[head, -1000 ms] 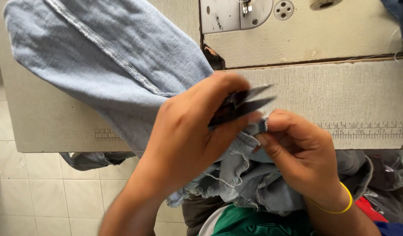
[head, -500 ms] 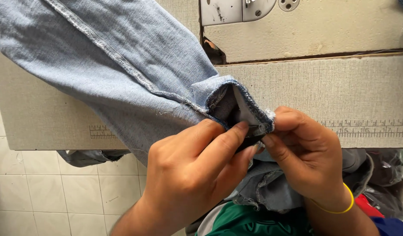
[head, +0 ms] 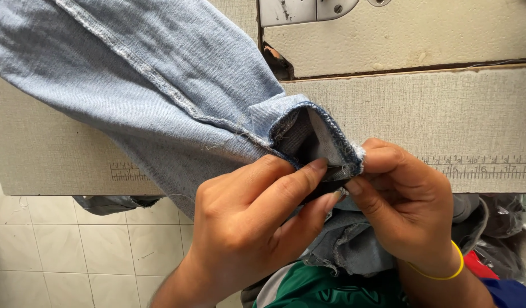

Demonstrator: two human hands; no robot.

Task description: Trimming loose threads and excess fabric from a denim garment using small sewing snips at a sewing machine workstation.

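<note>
Denim leg: I've got the pale blue denim leg [head: 160,91] running from the upper left down to centre, long axis slanting down and right, draped over the table [head: 445,114]
Cuff: the turned-back cuff [head: 314,142] is the low right end of that leg, opening towards me, dark inside showing, frayed pale edge along its right rim
Where it lies from the fingers: cuff sits right above and between both hands, touching both; neither has to reach
Left hand: my left hand [head: 246,228] comes up from below, fingers [head: 297,177] closed together and pressed on the cuff's lower lip, thumb side tucked under the fabric
Right hand: my right hand [head: 405,205] pinches the cuff's right corner, fingertips [head: 360,185] clamped shut on the frayed edge, yellow band [head: 440,274] at the wrist
Nearer hand: both are on it; the right has the corner, the left the fold
Between the fingertips: something thin and dark sits there, possibly a small tool or just the hem's shadow, I can't tell
Around: printed ruler strip [head: 474,165] on the table edge beside the right hand, metal plate [head: 300,8] at top, more denim bunched in the lap [head: 354,245], tiled floor [head: 75,245] lower left
</note>
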